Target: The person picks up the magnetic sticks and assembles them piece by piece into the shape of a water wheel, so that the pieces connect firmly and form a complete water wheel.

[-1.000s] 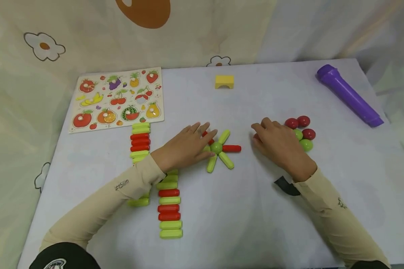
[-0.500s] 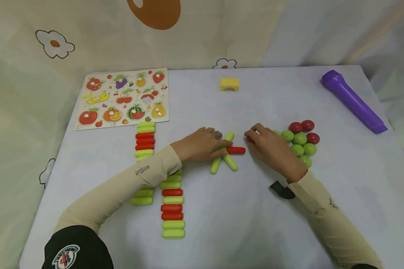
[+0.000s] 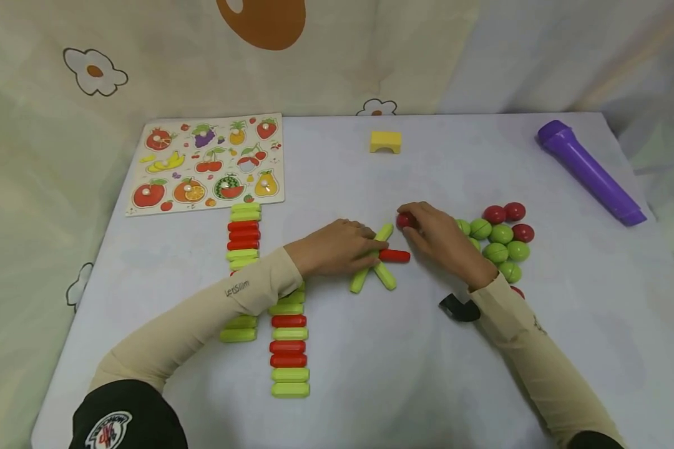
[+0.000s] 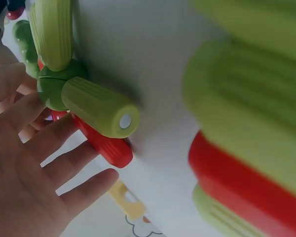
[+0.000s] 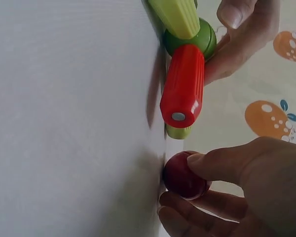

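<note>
Mid-table lies a star of lime and red magnetic rods round a green ball [image 4: 52,86]. My left hand [image 3: 339,249] is over its left side, fingers stretched out beside the ball and hiding the ball in the head view. A red rod [image 5: 182,89] of the star points right, with a lime rod [image 3: 385,275] angled toward me. Between thumb and fingers my right hand [image 3: 446,243] pinches a dark red ball [image 5: 183,176], low by the tabletop. That ball is just beyond the red rod's outer end, apart from the star.
Lime and red rods form two columns, the nearer one ending in a lime rod [image 3: 290,390]. Several green balls [image 3: 502,234] and red balls [image 3: 515,211] cluster right of my right hand. Beyond are a fruit board [image 3: 213,165], a yellow arch block [image 3: 385,142] and a purple tube [image 3: 592,174].
My right hand has moved left toward the star, and the red ball in its pinch has come into clear sight. My left hand has moved right, its spread fingers drawn together over the star's middle.
</note>
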Demonstrator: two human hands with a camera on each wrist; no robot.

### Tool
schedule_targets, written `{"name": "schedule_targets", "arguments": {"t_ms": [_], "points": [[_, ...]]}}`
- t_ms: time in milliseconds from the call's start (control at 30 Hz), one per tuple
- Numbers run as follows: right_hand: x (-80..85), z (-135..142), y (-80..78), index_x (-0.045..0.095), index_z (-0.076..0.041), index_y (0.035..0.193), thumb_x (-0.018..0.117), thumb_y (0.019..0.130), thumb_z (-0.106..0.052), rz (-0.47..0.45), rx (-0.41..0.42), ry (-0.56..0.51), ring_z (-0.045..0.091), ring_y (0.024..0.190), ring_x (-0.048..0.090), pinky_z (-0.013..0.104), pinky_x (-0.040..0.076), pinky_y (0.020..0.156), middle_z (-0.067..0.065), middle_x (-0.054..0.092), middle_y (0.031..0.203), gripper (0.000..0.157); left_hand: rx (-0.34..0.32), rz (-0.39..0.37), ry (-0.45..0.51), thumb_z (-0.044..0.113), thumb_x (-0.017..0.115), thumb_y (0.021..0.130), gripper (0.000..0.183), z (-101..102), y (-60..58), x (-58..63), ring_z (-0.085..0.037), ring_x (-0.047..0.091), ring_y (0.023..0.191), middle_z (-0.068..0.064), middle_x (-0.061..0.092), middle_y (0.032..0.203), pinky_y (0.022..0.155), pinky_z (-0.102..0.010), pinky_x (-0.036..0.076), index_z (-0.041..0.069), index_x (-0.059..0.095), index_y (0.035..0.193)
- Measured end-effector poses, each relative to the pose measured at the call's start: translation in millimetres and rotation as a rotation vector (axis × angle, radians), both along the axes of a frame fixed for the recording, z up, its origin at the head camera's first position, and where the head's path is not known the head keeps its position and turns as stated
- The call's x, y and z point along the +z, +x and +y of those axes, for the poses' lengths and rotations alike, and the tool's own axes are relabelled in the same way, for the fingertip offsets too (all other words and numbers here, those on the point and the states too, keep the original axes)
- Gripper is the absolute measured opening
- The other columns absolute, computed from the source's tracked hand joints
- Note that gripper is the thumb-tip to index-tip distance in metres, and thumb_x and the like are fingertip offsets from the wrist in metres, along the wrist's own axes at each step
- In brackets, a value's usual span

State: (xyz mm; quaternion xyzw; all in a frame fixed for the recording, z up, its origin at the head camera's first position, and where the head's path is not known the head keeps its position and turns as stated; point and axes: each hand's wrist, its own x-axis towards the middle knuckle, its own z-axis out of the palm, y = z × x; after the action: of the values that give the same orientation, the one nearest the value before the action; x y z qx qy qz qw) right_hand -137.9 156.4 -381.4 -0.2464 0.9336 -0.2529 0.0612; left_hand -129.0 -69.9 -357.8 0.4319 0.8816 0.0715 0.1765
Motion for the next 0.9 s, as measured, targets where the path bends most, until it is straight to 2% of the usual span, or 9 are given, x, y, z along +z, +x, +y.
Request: {"name": "schedule_targets", "arguments": {"t_ms": [100, 333, 667, 900], "points": [[0.0, -1, -2.6, 0.052, -0.001, 0.127, 0.059, 0.093, -0.006, -0.016, -0.005, -0.013, 0.026, 0.092, 0.059, 0.042, 0.051, 0.08, 0.015, 0.061, 0.111, 0.035, -0.007, 0.008, 0.01, 0.039, 0.048, 0.099, 0.043, -2, 1.4, -2.1, -0.024, 0.049, 0.128, -0.006, 0.057, 0.134, 0.107, -0.039, 0.035, 0.021, 0.053, 0.138], [-1.7, -5, -2.8, 0.052, -0.002, 0.129, 0.061, 0.093, -0.007, -0.029, 0.041, -0.024, 0.023, 0.084, 0.056, 0.037, 0.05, 0.075, 0.012, 0.062, 0.112, 0.038, -0.003, -0.002, 0.036, 0.039, 0.05, 0.099, 0.043, -4, 4.7, -3.1, -0.025, 0.048, 0.129, -0.007, 0.057, 0.134, 0.109, -0.04, 0.032, 0.021, 0.054, 0.137], [-0.8, -4, -3.1, 0.05, -0.004, 0.134, 0.061, 0.093, -0.012, -0.025, 0.027, 0.019, 0.02, 0.077, 0.056, 0.035, 0.049, 0.068, 0.011, 0.063, 0.111, 0.044, 0.014, 0.002, 0.053, 0.04, 0.051, 0.098, 0.043, -5, 8.4, -1.5, -0.022, 0.047, 0.129, -0.005, 0.056, 0.135, 0.109, -0.038, 0.032, 0.022, 0.054, 0.137], [11.4, 2, -0.3, 0.05, -0.009, 0.136, 0.062, 0.093, -0.018, 0.026, -0.014, 0.05, 0.019, 0.076, 0.059, 0.036, 0.052, 0.066, 0.012, 0.057, 0.126, 0.046, 0.011, 0.003, 0.066, 0.039, 0.053, 0.097, 0.042, -6, 9.2, 0.6, -0.023, 0.047, 0.129, -0.006, 0.056, 0.136, 0.109, -0.039, 0.033, 0.021, 0.056, 0.135]]}}
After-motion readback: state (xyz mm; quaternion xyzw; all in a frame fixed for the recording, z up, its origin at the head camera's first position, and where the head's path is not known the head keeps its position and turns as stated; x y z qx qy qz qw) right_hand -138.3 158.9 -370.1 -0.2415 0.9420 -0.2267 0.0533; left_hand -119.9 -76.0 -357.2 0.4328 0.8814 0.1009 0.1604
